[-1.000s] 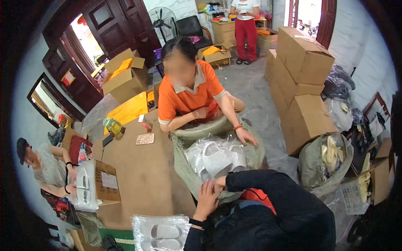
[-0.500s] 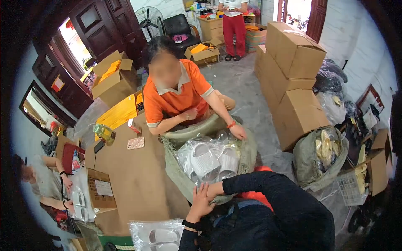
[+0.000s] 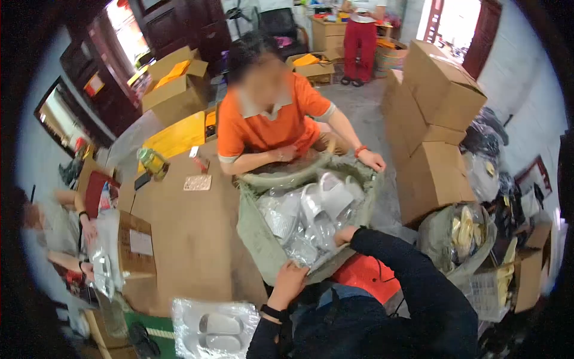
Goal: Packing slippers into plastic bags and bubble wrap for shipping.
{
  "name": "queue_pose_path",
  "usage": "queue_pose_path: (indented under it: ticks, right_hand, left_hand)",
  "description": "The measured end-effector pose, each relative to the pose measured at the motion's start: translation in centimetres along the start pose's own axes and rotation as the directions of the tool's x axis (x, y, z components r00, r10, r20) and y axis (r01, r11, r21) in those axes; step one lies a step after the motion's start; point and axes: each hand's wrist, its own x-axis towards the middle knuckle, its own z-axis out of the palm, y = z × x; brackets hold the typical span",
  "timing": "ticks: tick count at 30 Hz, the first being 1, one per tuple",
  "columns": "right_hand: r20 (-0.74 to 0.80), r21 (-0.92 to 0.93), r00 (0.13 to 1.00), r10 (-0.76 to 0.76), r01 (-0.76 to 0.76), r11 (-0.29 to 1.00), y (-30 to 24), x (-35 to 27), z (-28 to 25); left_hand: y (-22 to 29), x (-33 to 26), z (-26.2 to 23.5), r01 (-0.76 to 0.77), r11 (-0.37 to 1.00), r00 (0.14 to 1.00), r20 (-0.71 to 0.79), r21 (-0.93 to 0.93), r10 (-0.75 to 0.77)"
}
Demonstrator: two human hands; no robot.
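Observation:
A green woven sack (image 3: 257, 239) stands open before me, filled with white slide sandals (image 3: 335, 194) in clear plastic bags. My left hand (image 3: 291, 281) is closed on the sack's near rim. Farther right, my right hand (image 3: 345, 235) is at the near side of the opening, against the bagged sandals; its fingers are curled and partly hidden, so what it holds cannot be made out. Close to my left forearm lies a clear bag (image 3: 182, 320) with a pair of white slides. Across the sack, a person in an orange shirt (image 3: 266, 128) has one hand at its far right rim.
A brown table (image 3: 191, 251) to the left carries a phone (image 3: 197, 182) and a green-yellow jar (image 3: 153, 163). Another person (image 3: 66, 224) handles bagged slides at far left. Stacked cartons (image 3: 436, 173) and a second sack (image 3: 439, 239) stand right. A red seat (image 3: 368, 278) is beside me.
My hands have moved apart: the right went away from the left to the sack's near side. The sack's mouth is wider, and the sandals inside have shifted.

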Motion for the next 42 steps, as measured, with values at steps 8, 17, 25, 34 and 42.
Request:
queue_pose_path:
  ticks: [8, 17, 25, 34, 42]
  right_hand:
    - [-0.115, 0.04, 0.979, 0.166, -0.162, 0.986, -4.6, -4.2, -9.4]
    - [0.081, 0.15, 0.976, -0.202, 0.188, 0.971, -15.9, -2.1, -6.3]
    - [-0.204, -0.256, 0.967, -0.15, 0.095, 0.962, -19.8, -1.8, -7.7]
    - [-0.459, 0.267, 0.797, -0.392, 0.544, 0.795, -33.7, 0.7, -7.8]
    - [0.05, 0.94, 0.963, -0.266, 0.044, 0.338, -36.1, 6.4, -8.6]
  left_hand:
    - [0.1, 1.4, 1.6, 0.023, 1.0, 0.993, -0.118, 0.019, -0.021]
    - [0.8, -7.2, -2.0, 0.589, 0.799, 0.515, -0.707, -0.119, -0.485]
    - [-2.0, -27.2, 3.2, 0.652, -0.362, -0.693, -0.33, -0.666, -0.641]
    - [-2.7, -31.4, 7.4, 0.11, 0.137, -0.541, -0.175, -0.985, -0.823]
    - [3.4, -24.4, -4.2, 0.002, 0.346, -0.094, -0.345, -0.938, -0.934]
